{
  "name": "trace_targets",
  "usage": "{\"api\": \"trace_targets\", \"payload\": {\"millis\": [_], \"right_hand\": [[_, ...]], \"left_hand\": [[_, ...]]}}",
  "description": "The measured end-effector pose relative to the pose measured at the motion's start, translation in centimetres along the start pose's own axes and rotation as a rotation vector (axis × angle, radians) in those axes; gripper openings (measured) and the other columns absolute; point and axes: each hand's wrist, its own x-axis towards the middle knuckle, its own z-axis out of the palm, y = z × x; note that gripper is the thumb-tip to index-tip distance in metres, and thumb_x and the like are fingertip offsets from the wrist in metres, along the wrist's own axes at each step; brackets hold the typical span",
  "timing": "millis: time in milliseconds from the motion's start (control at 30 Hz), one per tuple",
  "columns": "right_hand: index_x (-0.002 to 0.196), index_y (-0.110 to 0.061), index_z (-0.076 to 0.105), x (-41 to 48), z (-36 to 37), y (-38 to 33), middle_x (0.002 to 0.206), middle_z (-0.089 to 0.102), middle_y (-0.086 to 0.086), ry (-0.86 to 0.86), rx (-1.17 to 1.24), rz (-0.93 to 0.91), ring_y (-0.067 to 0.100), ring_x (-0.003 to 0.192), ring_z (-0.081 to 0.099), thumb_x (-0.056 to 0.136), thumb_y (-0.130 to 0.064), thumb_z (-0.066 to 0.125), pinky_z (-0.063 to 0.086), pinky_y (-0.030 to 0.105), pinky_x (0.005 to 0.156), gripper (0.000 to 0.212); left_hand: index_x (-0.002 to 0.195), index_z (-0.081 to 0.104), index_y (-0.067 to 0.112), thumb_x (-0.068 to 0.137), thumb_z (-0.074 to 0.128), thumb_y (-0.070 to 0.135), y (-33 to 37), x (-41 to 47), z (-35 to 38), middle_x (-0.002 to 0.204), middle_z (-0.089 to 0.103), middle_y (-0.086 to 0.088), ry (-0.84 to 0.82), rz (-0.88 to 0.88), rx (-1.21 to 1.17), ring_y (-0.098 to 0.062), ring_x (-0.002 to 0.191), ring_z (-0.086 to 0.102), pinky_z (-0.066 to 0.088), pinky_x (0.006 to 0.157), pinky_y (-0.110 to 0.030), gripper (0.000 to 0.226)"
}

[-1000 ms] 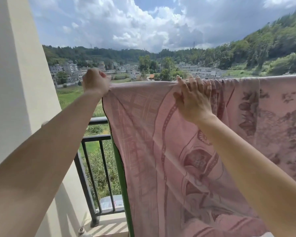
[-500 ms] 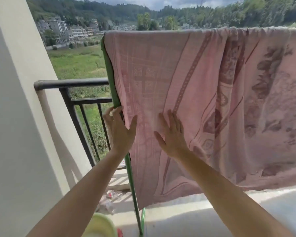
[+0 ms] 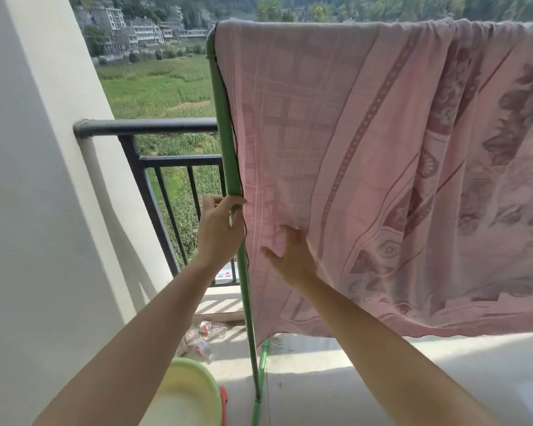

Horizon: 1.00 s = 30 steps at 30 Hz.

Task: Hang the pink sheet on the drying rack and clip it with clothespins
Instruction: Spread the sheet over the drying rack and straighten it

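I am looking at the pink sheet point(image 3: 366, 149), which is showing as thin woven cloth, matt, with a darker pattern woven in and a dark stitched hem along its edge; it is falling in soft folds. The drying rack point(image 3: 225, 118) is reading as a smooth tube with a green coating, shining faintly where the sun is hitting it. The railing point(image 3: 148, 127) is looking like dark painted metal, dull rather than glossy. The wall point(image 3: 28, 179) is showing a pale, matt, even painted surface. Lower down, the basin point(image 3: 197, 368) is gleaming like smooth plastic, the crumpled bottle point(image 3: 210, 329) is glinting as clear plastic, and the floor point(image 3: 382, 379) is looking like bare, matt concrete, speckled with grit.
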Motion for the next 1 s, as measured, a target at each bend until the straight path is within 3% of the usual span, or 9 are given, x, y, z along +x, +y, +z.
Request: {"api": "trace_targets", "payload": {"millis": [100,233,367,500,600,700,833,933,1000], "right_hand": [[0.143,-0.017,0.037,1.9,2.2,-2.8,0.141,0.038,0.009,0.127,0.133,0.188,0.026,0.127,0.044,0.083,-0.057,0.065,0.048,0.045,0.098,0.077],[0.115,-0.024,0.062,3.6,2.4,-3.8,0.11,0.064,0.002,0.205,0.031,0.137,0.02,0.095,0.064,0.101,-0.042,0.044,0.047,0.028,0.067,0.029],[0.122,-0.018,0.065,2.4,0.5,0.1,0.109,0.07,0.004,0.235,0.046,0.049,0.026,0.095,0.067,0.104,-0.037,0.039,0.05,0.031,0.075,0.036],[0.111,-0.004,0.058,-0.3,-4.9,5.8,0.094,0.064,0.011,0.576,0.28,0.301,0.036,0.095,0.062,0.105,-0.023,0.035,0.035,0.032,0.069,0.03],[0.116,0.003,0.053,-2.0,-9.7,8.2,0.11,0.061,0.025,0.753,0.321,0.48,0.039,0.103,0.057,0.106,-0.018,0.031,0.031,0.03,0.072,0.032],[0.122,-0.005,0.054,-3.6,-11.1,9.1,0.108,0.061,0.015,0.723,0.308,0.45,0.032,0.103,0.056,0.105,-0.02,0.032,0.039,0.034,0.082,0.031],[0.091,-0.007,0.049,-5.4,-10.1,9.5,0.074,0.051,0.003,0.68,0.192,0.29,0.024,0.073,0.055,0.104,-0.028,0.032,0.033,0.033,0.063,0.029],[0.09,-0.022,0.046,-6.2,-9.9,7.4,0.067,0.05,-0.013,0.619,0.113,0.108,-0.001,0.063,0.05,0.093,-0.056,0.035,0.035,0.021,0.053,0.036],[0.101,-0.021,0.05,-5.9,-10.3,5.7,0.071,0.052,-0.015,0.491,0.057,-0.001,0.0,0.064,0.052,0.08,-0.066,0.053,0.039,0.019,0.053,0.05]], "left_hand": [[0.113,0.052,0.013,0.092,0.059,0.015,0.1,0.4,-0.9,0.11,0.05,-0.001,0.011,-0.061,-0.046,-0.016,0.1,0.053,0.052,0.085,-0.044,0.023],[0.135,0.037,0.014,0.094,0.059,0.021,0.1,1.7,-2.0,0.125,0.057,-0.004,-0.143,-0.12,-0.194,-0.018,0.116,0.054,0.049,0.094,-0.045,0.047],[0.125,0.05,0.011,0.094,0.058,0.021,-0.6,2.2,-1.3,0.108,0.063,0.0,-0.158,-0.057,-0.153,-0.015,0.1,0.06,0.054,0.087,-0.041,0.034],[0.114,0.057,0.006,0.094,0.056,0.012,-1.0,1.9,0.8,0.095,0.058,0.003,0.003,-0.002,-0.14,-0.013,0.087,0.056,0.053,0.081,-0.034,0.021],[0.114,0.057,0.006,0.095,0.054,0.011,-0.9,1.6,2.1,0.093,0.056,0.003,0.073,0.023,-0.138,-0.01,0.082,0.05,0.044,0.076,-0.018,0.02],[0.113,0.058,0.004,0.095,0.054,0.013,-1.2,1.7,3.1,0.09,0.054,0.002,0.098,0.03,-0.15,-0.012,0.08,0.047,0.038,0.069,-0.009,0.021],[0.124,0.054,0.004,0.098,0.051,0.018,-1.9,1.6,3.9,0.092,0.052,0.0,0.107,0.003,-0.169,-0.011,0.081,0.046,0.037,0.069,-0.009,0.03],[0.113,0.056,0.01,0.099,0.047,0.027,-2.6,1.8,3.9,0.082,0.052,0.0,0.075,0.042,-0.229,-0.015,0.072,0.047,0.046,0.064,-0.027,0.024],[0.088,0.056,0.016,0.101,0.039,0.034,-2.6,2.1,2.9,0.07,0.049,0.0,0.05,0.05,-0.318,-0.017,0.064,0.045,0.044,0.057,-0.035,0.028]]}}
